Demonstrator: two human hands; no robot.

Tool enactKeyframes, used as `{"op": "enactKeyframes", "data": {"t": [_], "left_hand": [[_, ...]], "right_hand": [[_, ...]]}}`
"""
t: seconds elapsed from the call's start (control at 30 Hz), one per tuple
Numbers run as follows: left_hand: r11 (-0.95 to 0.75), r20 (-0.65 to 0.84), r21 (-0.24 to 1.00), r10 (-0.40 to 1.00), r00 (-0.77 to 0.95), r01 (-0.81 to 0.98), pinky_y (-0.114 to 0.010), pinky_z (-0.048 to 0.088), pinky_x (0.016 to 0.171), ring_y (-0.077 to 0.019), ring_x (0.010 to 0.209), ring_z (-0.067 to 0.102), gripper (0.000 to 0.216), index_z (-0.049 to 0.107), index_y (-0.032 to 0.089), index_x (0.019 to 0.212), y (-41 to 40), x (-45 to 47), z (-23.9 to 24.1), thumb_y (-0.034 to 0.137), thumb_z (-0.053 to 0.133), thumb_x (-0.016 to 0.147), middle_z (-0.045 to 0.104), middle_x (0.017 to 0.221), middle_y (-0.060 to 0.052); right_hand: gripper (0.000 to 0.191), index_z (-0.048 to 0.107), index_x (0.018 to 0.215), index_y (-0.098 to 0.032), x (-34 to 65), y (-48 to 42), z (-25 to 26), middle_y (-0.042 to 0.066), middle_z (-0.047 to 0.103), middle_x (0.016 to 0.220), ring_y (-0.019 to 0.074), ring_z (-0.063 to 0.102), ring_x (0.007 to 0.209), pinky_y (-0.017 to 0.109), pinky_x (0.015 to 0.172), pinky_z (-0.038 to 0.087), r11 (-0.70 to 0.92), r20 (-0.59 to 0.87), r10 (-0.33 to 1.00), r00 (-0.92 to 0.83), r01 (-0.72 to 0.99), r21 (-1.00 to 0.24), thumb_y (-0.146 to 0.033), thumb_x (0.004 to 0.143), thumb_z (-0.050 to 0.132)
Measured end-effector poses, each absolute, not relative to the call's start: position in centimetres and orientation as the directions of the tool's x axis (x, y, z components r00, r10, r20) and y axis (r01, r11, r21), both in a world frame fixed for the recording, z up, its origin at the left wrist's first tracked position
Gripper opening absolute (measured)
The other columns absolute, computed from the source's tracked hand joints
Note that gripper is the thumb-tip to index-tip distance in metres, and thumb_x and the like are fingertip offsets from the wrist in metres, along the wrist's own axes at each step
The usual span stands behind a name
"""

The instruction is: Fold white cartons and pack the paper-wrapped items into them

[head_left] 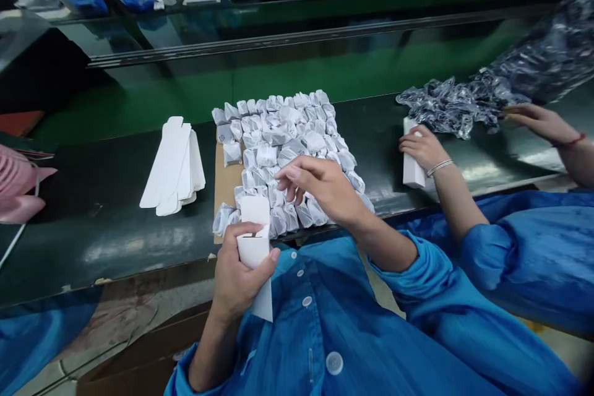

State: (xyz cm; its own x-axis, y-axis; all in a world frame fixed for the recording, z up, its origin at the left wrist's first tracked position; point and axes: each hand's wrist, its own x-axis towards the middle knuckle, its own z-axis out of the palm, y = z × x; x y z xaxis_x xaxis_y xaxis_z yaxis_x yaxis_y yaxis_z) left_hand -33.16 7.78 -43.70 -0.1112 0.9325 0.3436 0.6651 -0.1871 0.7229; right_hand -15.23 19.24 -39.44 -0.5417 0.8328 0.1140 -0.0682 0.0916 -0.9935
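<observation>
My left hand (239, 272) is wrapped round a small white carton (254, 241), held upright with its top flap open, just in front of my blue coat. My right hand (320, 189) hovers over a brown cardboard sheet (226, 182) covered with several small white plastic-wrapped packets (288, 148). Its fingers are curled down in a pinch on the near packets; I cannot make out whether one is gripped.
A stack of flat white carton blanks (174, 167) lies left of the sheet on the dark bench. To the right a co-worker's hand (422, 148) rests on a white carton beside a pile of dark bagged parts (468, 105). A green conveyor belt (185, 96) runs behind.
</observation>
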Motion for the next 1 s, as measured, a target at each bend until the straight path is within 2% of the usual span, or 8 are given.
{"op": "enactKeyframes", "data": {"t": [0.07,0.17,0.27,0.4,0.57,0.7,0.83,1.0], "left_hand": [[-0.201,0.322,0.714,0.945,-0.059,0.671,-0.027,0.052,0.064,-0.0174,0.078,0.066,0.030,0.057,0.022,0.103,8.1,-32.8,-43.3,0.031,0.071,0.078,0.064,0.094,-0.002],[-0.200,0.320,0.711,0.946,-0.058,0.675,-0.027,0.051,0.059,-0.0170,0.073,0.065,0.033,0.054,0.023,0.104,8.5,-32.1,-43.4,0.029,0.071,0.076,0.063,0.093,-0.001],[-0.197,0.384,0.715,0.913,-0.142,0.671,-0.027,0.053,0.059,-0.0171,0.075,0.067,0.047,0.049,0.023,0.113,8.8,-31.3,-44.3,0.028,0.074,0.074,0.061,0.096,-0.002],[-0.319,0.522,0.741,0.827,-0.207,0.592,-0.030,0.058,0.074,-0.0198,0.094,0.069,0.070,0.039,0.023,0.129,8.8,-30.5,-45.1,0.024,0.078,0.071,0.057,0.110,-0.005],[-0.248,0.439,0.737,0.883,-0.168,0.629,-0.039,0.058,0.082,-0.0275,0.104,0.069,0.107,0.004,0.022,0.157,8.7,-30.6,-44.5,0.028,0.076,0.077,0.062,0.116,-0.012],[-0.253,0.484,0.593,0.871,-0.087,0.765,-0.042,0.057,0.088,-0.0338,0.121,0.062,0.096,0.017,0.022,0.158,8.4,-31.4,-44.3,0.037,0.072,0.081,0.052,0.141,-0.020],[-0.256,0.458,0.585,0.888,-0.052,0.770,-0.039,0.057,0.088,-0.0325,0.124,0.060,0.090,0.018,0.025,0.158,8.0,-31.9,-44.4,0.040,0.070,0.085,0.050,0.145,-0.019],[-0.301,0.465,0.593,0.885,-0.013,0.747,-0.038,0.056,0.093,-0.0288,0.125,0.059,0.088,0.021,0.027,0.158,7.9,-31.9,-44.5,0.028,0.069,0.084,0.053,0.143,-0.016]], "right_hand": [[0.041,0.066,0.081,-0.013,-15.5,20.1,-39.1,0.000,0.062,0.071,0.0084,0.056,0.058,0.020,0.051,0.045,-0.050,0.016,0.760,-0.649,-0.084,-0.995,-0.053,0.091,0.060],[0.032,0.066,0.078,-0.013,-16.1,20.0,-39.1,-0.001,0.062,0.071,0.0088,0.057,0.065,0.020,0.059,0.047,-0.081,0.001,0.675,-0.738,-0.075,-0.994,-0.044,0.082,0.075],[0.023,0.069,0.089,-0.014,-16.3,19.1,-39.3,0.001,0.068,0.086,0.0102,0.061,0.078,0.021,0.068,0.049,-0.020,0.013,0.682,-0.731,-0.037,-0.999,-0.032,0.079,0.078],[0.013,0.073,0.092,-0.014,-16.2,18.1,-39.2,0.002,0.072,0.089,0.0119,0.065,0.081,0.023,0.069,0.049,0.071,0.042,0.738,-0.673,0.016,-0.997,-0.024,0.083,0.074],[0.013,0.076,0.098,-0.015,-16.0,17.0,-39.2,0.005,0.075,0.103,0.0144,0.069,0.098,0.027,0.084,0.055,0.275,0.212,0.751,-0.625,0.004,-0.961,-0.019,0.090,0.066],[0.022,0.074,0.107,-0.012,-15.9,15.9,-39.9,0.009,0.075,0.113,0.0164,0.068,0.112,0.034,0.099,0.053,0.562,0.435,0.676,-0.595,0.035,-0.826,-0.014,0.096,0.055],[0.024,0.071,0.113,-0.011,-16.2,14.7,-41.3,0.012,0.074,0.116,0.0172,0.067,0.114,0.035,0.096,0.056,0.694,0.562,0.613,-0.555,0.039,-0.719,-0.023,0.098,0.055],[0.023,0.071,0.105,-0.008,-17.1,13.4,-43.3,0.014,0.074,0.112,0.0146,0.069,0.108,0.030,0.086,0.058,0.773,0.679,0.618,-0.397,0.151,-0.616,-0.019,0.099,0.052]]}}
